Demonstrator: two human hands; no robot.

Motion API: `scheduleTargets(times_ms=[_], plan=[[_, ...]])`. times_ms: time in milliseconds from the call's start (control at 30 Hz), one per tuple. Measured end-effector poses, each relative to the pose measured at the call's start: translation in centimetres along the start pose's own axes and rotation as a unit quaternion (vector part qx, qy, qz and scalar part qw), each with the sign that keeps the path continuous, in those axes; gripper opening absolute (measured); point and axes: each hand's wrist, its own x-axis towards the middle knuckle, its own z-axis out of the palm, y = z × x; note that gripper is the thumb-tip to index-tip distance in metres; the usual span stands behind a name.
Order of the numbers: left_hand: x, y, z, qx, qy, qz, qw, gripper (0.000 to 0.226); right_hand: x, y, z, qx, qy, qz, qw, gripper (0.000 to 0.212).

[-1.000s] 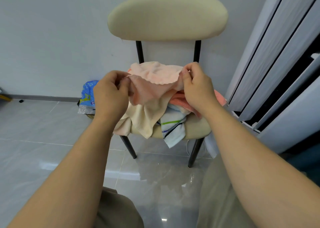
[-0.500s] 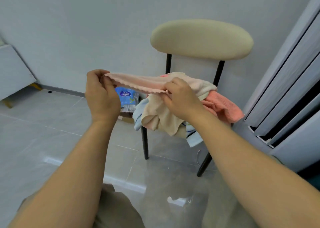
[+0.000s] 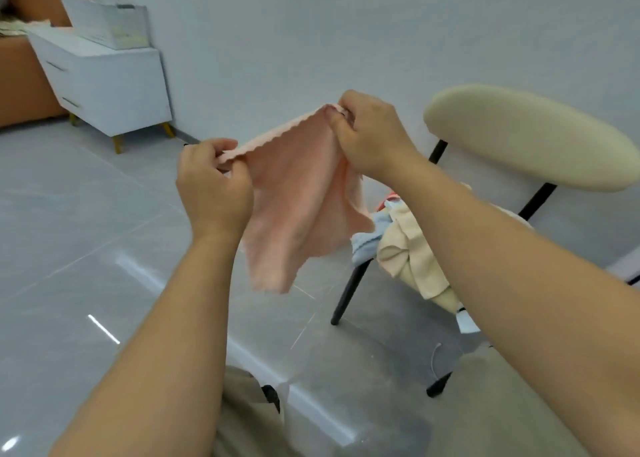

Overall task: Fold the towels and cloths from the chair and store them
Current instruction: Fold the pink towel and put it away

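Holding a pale pink cloth (image 3: 298, 207) up in the air, you pinch its scalloped top edge at both corners. Your left hand (image 3: 214, 186) grips the left corner, lower in the view, between thumb and curled fingers. Your right hand (image 3: 372, 134) pinches the opposite corner, higher up, so the top edge slopes upward to the right. The cloth hangs freely below your hands, opened out and unfolded. Its bottom edge is loose above the grey tiled floor (image 3: 86, 231) and touches nothing else.

To the right stands the chair (image 3: 526, 137), with a cream padded backrest and thin black legs. On its seat, partly hidden behind your right forearm, lies a heap of other cloths. A cream cloth (image 3: 412, 255) drapes over the front edge, and a light blue cloth (image 3: 367, 241) sits just beside it on the left. A red-orange scrap (image 3: 390, 198) shows above them, possibly another cloth, though too little is visible to be sure.

At the far left, against the pale wall (image 3: 311, 33), a white two-drawer cabinet (image 3: 104, 82) stands on short gold legs with an open white box (image 3: 107, 20) on top. Orange furniture (image 3: 20, 75) sits beside the cabinet at the left edge.
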Motion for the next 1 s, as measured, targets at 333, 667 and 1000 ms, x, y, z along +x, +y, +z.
scheduleTargets(times_ms=[333, 667, 1000], plan=[[2.9, -5.0, -2.8, -0.01, -0.041, -0.154, 0.987, 0.026, 1.8, -1.9, 6.1, 0.062, -0.14, 0.066, 0.986, 0.051], [2.9, -7.7, -0.1, 0.181, -0.124, -0.162, 0.962, 0.024, 1.8, 2.3, 13.3, -0.006, -0.121, 0.09, 0.989, 0.052], [-0.2, -4.1, 5.9, 0.147, -0.267, -0.158, 0.939, 0.034, -0.1, 8.0, 12.5, 0.227, -0.099, 0.242, 0.938, 0.012]])
